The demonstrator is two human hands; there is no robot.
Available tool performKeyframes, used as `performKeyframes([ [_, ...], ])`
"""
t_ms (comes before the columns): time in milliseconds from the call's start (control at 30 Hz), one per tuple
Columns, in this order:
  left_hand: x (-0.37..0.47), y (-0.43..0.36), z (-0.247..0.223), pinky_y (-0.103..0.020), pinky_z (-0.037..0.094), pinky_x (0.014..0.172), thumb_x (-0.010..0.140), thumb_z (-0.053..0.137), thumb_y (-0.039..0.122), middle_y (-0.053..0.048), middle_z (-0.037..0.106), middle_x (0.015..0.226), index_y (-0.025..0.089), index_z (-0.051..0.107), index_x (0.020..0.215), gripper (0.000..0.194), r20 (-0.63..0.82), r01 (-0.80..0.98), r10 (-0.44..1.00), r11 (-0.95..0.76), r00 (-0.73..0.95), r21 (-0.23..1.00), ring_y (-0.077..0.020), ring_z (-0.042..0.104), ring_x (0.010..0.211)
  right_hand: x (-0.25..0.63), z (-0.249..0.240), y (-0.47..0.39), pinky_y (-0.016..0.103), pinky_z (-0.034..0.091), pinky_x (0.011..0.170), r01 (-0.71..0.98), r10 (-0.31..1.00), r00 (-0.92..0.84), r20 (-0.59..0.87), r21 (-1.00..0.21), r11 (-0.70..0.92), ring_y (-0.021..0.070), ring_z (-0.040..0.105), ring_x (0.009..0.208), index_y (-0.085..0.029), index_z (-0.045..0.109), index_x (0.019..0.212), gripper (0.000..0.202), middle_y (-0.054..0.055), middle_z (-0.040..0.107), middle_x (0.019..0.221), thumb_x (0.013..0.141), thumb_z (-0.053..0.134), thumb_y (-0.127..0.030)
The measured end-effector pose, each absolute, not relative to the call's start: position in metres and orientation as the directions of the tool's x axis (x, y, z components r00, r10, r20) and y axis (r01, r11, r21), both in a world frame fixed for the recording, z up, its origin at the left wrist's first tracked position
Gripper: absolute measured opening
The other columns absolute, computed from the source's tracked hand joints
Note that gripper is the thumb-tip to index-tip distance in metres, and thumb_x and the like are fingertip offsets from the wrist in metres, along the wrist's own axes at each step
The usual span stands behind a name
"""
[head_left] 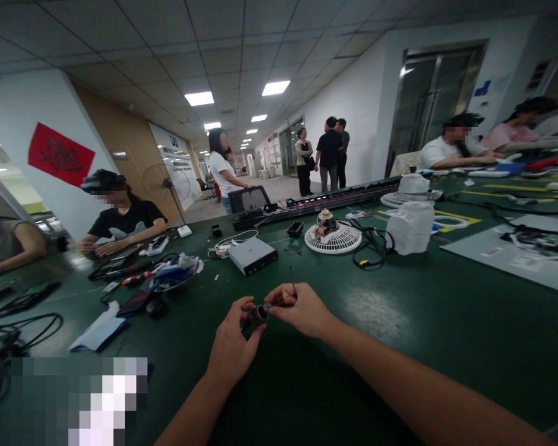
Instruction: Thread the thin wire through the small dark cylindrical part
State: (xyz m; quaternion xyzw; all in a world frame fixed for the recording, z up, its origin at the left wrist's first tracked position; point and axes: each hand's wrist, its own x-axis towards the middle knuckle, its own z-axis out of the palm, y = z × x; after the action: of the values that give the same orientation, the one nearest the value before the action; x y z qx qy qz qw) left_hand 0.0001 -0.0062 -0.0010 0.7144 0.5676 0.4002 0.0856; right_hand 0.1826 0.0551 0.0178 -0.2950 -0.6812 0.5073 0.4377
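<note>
Low over the green table, my left hand [235, 344] is closed around a small dark cylindrical part [260, 314], its round open end facing right. The fingers of my right hand [304, 311] pinch a tiny greyish piece [268, 306] at the rim of that opening; what kind of piece it is cannot be made out. A thin dark rod [292, 276] sticks up from between the right-hand fingers, its lower end hidden. Beyond my hands lies a silver optical disc drive [253, 253], with a white fan grille carrying a motor [333, 237] to its right.
A white plastic housing [410, 228] and black cables [374, 248] stand farther right. Blue cloth [179, 272], a white packet [98, 328] and dark cables [18, 334] lie left. A long black rail [325, 198] lines the far edge. Other people sit around the table.
</note>
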Motion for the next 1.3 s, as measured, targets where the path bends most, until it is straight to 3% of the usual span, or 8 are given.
performKeyframes([
  [467, -0.001, -0.008, 0.0, -0.041, 0.054, 0.092, 0.079, 0.068, 0.02, -0.005, 0.07, 0.109, 0.023, 0.053, 0.118, 0.042, 0.523, 0.756, 0.842, -0.427, 0.132, 0.496, -0.0217, 0.068, 0.102, 0.186, 0.017, 0.058, 0.025, 0.045, 0.06, 0.102, 0.854, -0.464, 0.237, -0.943, 0.317, 0.0126, 0.06, 0.067, -0.02, 0.031, 0.055, 0.042, -0.003, 0.062, 0.069, 0.06, 0.072, -0.013],
  [700, -0.002, -0.012, 0.002, -0.042, 0.054, 0.091, 0.082, 0.06, 0.014, -0.007, 0.069, 0.108, 0.023, 0.058, 0.114, 0.032, 0.536, 0.758, 0.781, -0.551, 0.321, 0.349, -0.0228, 0.066, 0.102, 0.182, 0.017, 0.054, 0.02, 0.039, 0.044, 0.126, 0.821, -0.567, -0.061, -0.992, 0.013, 0.0078, 0.049, 0.048, -0.017, 0.051, 0.063, 0.024, -0.007, 0.055, 0.055, 0.058, 0.075, -0.015],
  [833, -0.001, -0.014, 0.003, -0.041, 0.052, 0.093, 0.086, 0.057, 0.019, -0.008, 0.068, 0.11, 0.022, 0.057, 0.115, 0.029, 0.571, 0.766, 0.756, -0.561, 0.32, 0.313, -0.0236, 0.064, 0.105, 0.176, 0.019, 0.048, 0.017, 0.029, 0.036, 0.118, 0.844, -0.511, -0.161, -0.986, -0.116, 0.0069, 0.046, 0.044, -0.018, 0.044, 0.059, 0.026, -0.006, 0.055, 0.052, 0.062, 0.07, -0.017],
  [967, 0.003, -0.013, 0.002, -0.038, 0.053, 0.091, 0.084, 0.058, 0.018, -0.007, 0.066, 0.108, 0.022, 0.054, 0.114, 0.031, 0.598, 0.759, 0.762, -0.536, 0.248, 0.369, -0.0218, 0.065, 0.102, 0.175, 0.022, 0.046, 0.017, 0.023, 0.038, 0.053, 0.807, -0.558, -0.194, -0.979, -0.199, 0.0066, 0.045, 0.048, -0.02, 0.04, 0.067, 0.033, -0.006, 0.053, 0.059, 0.064, 0.074, -0.022],
  [1067, 0.004, -0.01, 0.001, -0.036, 0.054, 0.088, 0.08, 0.06, 0.016, -0.005, 0.064, 0.105, 0.023, 0.05, 0.117, 0.039, 0.614, 0.764, 0.779, -0.472, 0.128, 0.44, -0.0204, 0.066, 0.097, 0.183, 0.022, 0.054, 0.018, 0.029, 0.044, 0.183, 0.833, -0.533, -0.148, -0.981, -0.057, 0.0083, 0.046, 0.054, -0.02, 0.047, 0.082, 0.022, -0.005, 0.052, 0.067, 0.081, 0.064, -0.034],
  [1100, 0.004, -0.009, 0.0, -0.036, 0.055, 0.087, 0.079, 0.061, 0.016, -0.004, 0.064, 0.103, 0.023, 0.05, 0.118, 0.042, 0.609, 0.77, 0.789, -0.441, 0.088, 0.46, -0.0202, 0.067, 0.095, 0.187, 0.022, 0.058, 0.02, 0.033, 0.048, 0.252, 0.887, -0.459, -0.055, -0.965, 0.071, 0.0093, 0.048, 0.057, -0.02, 0.048, 0.085, 0.015, -0.003, 0.054, 0.07, 0.088, 0.055, -0.032],
  [1200, 0.0, -0.005, 0.0, -0.039, 0.056, 0.085, 0.077, 0.062, 0.017, -0.002, 0.064, 0.098, 0.023, 0.049, 0.12, 0.045, 0.561, 0.79, 0.828, -0.339, -0.008, 0.511, -0.0205, 0.068, 0.09, 0.202, 0.022, 0.068, 0.027, 0.041, 0.069, 0.514, 0.842, -0.42, 0.339, -0.676, 0.528, 0.0139, 0.054, 0.077, -0.018, 0.056, 0.095, 0.008, 0.003, 0.059, 0.089, 0.089, 0.051, -0.017],
  [1300, -0.004, -0.001, 0.0, -0.041, 0.056, 0.084, 0.077, 0.062, 0.018, -0.002, 0.065, 0.096, 0.023, 0.049, 0.118, 0.044, 0.519, 0.804, 0.852, -0.262, -0.066, 0.533, -0.0212, 0.069, 0.088, 0.213, 0.025, 0.073, 0.029, 0.042, 0.074, 0.561, 0.725, -0.573, 0.382, -0.462, 0.687, 0.0161, 0.057, 0.083, -0.019, 0.067, 0.097, 0.015, 0.005, 0.062, 0.096, 0.089, 0.055, -0.017],
])
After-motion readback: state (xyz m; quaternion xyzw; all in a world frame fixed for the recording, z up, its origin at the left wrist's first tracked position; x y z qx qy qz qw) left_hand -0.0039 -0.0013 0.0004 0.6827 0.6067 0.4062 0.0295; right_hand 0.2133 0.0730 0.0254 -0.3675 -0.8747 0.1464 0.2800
